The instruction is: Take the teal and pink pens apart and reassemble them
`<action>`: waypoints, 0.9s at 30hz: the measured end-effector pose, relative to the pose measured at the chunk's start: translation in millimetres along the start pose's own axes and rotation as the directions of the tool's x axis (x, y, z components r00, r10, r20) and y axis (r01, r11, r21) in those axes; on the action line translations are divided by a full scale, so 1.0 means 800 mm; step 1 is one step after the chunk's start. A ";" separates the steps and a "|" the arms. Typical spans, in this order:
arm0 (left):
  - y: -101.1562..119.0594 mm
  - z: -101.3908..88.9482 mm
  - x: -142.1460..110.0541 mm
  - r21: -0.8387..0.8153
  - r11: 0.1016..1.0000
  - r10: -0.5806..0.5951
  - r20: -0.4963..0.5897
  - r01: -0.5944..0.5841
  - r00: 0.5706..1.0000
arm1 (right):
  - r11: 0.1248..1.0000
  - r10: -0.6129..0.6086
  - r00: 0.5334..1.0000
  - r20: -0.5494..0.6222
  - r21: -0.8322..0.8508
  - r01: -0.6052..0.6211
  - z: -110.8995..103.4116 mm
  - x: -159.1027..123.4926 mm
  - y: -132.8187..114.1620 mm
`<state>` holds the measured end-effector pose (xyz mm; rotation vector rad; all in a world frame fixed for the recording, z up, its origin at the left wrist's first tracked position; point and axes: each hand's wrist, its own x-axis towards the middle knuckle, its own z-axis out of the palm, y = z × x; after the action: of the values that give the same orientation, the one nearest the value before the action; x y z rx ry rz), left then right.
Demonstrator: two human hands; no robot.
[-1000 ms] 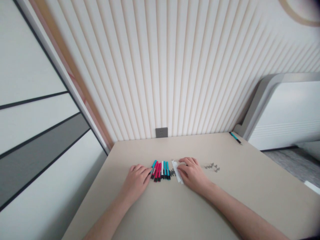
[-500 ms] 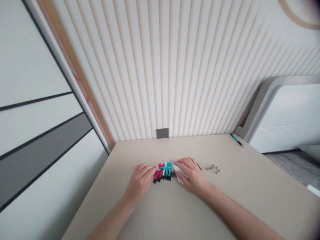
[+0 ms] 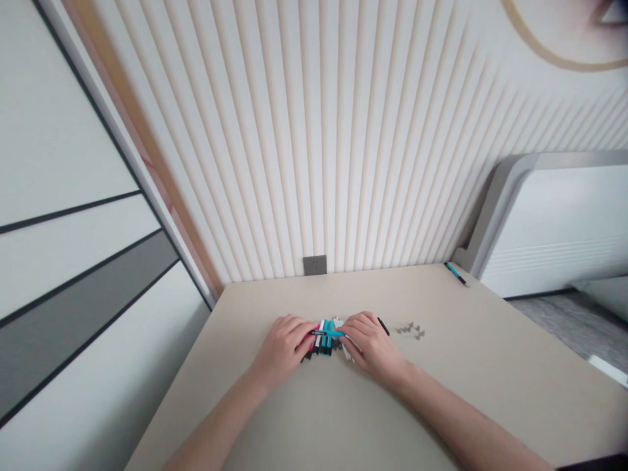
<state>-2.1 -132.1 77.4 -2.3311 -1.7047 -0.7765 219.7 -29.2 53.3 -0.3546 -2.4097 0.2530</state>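
So here's the setup: a person leans over a beige table [image 3: 495, 399], with the left hand [image 3: 282, 350] and right hand [image 3: 370, 341] closing in from both sides on a tight row of felt-tip pens [image 3: 321, 345]. The red, white and teal pens lie side by side around the middle of the table's width, nearer its far edge than its near one. A teal pen [image 3: 326, 333] lies crosswise over the top of the row, reaching toward both hands. The left hand's grip is curled with the fingers together at the red end of the row, and the right hand's grip is curled the same way just across from it. Both touch the pens, but honestly you can't tell from this view whether either is clamped on anything. A few white sticks [image 3: 345, 350] poke out beside the right hand, and just past it sits a short black stick [image 3: 383, 326]. Farther right, a small cluster of grey metal bits [image 3: 409, 330] lies well apart from the pens. Another teal pen [image 3: 455, 273] sits alone by the far right corner of the table. As for how far along things are, the pens are bunched with one laid across them, while neither hand is touching the metal bits or the corner pen.
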 end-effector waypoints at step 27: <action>-0.008 0.018 -0.031 -0.006 0.998 0.065 -0.082 -0.066 0.994 | 1.000 -0.029 0.996 0.084 0.001 0.029 0.000 0.001 -0.006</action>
<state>-9.2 -144.8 52.2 -2.3142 -1.5861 -0.8566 218.7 -33.2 55.2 -0.3144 -2.4958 0.2587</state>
